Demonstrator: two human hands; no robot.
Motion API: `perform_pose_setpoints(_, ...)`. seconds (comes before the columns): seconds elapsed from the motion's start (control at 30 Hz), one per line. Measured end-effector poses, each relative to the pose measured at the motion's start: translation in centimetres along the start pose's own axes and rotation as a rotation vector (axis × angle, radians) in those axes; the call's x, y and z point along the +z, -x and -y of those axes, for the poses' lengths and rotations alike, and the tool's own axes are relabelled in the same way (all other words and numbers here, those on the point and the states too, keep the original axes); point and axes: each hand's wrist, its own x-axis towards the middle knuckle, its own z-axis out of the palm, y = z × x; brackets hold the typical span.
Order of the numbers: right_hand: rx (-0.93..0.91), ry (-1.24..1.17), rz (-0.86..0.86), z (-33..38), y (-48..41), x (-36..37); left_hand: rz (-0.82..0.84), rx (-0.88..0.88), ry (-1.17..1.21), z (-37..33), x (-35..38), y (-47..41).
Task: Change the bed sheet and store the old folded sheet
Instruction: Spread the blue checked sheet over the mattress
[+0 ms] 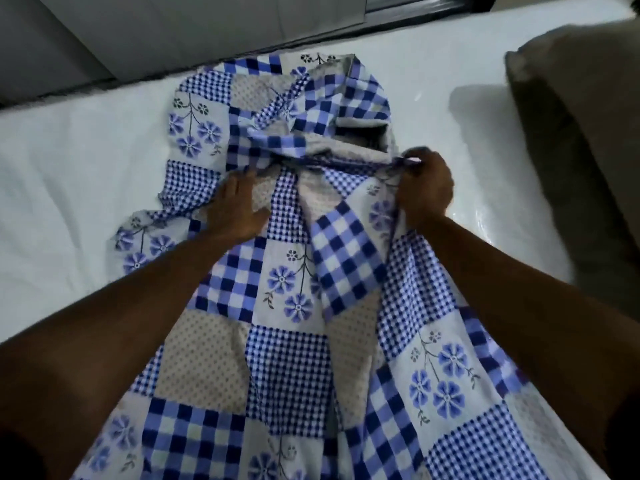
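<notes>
Sheet handling on the bare mattress. The patterned sheet (287, 341) lies in a long, rumpled strip across the white mattress (69, 168), running from the far edge towards the viewer, with loose folds piled at its far end. The left hand (239, 207) lies flat on the cloth, fingers extended, pressing it down. The right hand (426, 188) has its fingers curled round a gathered edge of the sheet, lifted slightly off the bed. A pillow (581, 98) rests on the mattress to the right, well apart from the sheet. The step in hand appears to be squaring up edges, either to fold this sheet or to spread it; the mattress carries no other cover, so one sheet is evidently already off. The next move probably calls for the right hand to carry its edge across while the left anchors the layer beneath, with the corners matched before the cloth is smoothed. Whether this is the old sheet or the fresh one cannot be told. The near end of the sheet is cut off by the lower border, the corners are buried in folds, and no storage place or second sheet is in view.
</notes>
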Motion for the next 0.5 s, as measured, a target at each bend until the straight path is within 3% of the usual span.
perform_pose_setpoints(0.1, 0.107, 0.049, -0.065, -2.0, -0.7, -2.2, 0.105, -0.099, -0.019, 0.6, -1.2, -2.2)
perform_pose_setpoints(0.2, 0.019, 0.233, -0.043, -1.5, -0.9, -2.3, 0.028, -0.123, -0.123, -0.2, -2.5, -3.7)
perform_pose_setpoints(0.33, -0.400, 0.363, 0.153, 4.0, -1.5, 1.8, -0.159, 0.121, -0.257, -2.8, -3.0, -5.3)
perform_pose_setpoints(0.4, -0.492, 0.478, 0.250, 7.7, -2.1, 4.3, -0.079, 0.142, -0.192, -4.4, -2.9, -6.7)
perform_pose_setpoints(0.5, -0.468, 0.611, 0.412, 10.3, -3.7, 7.0, 0.049, 0.026, -0.177, -5.9, -2.0, -9.0)
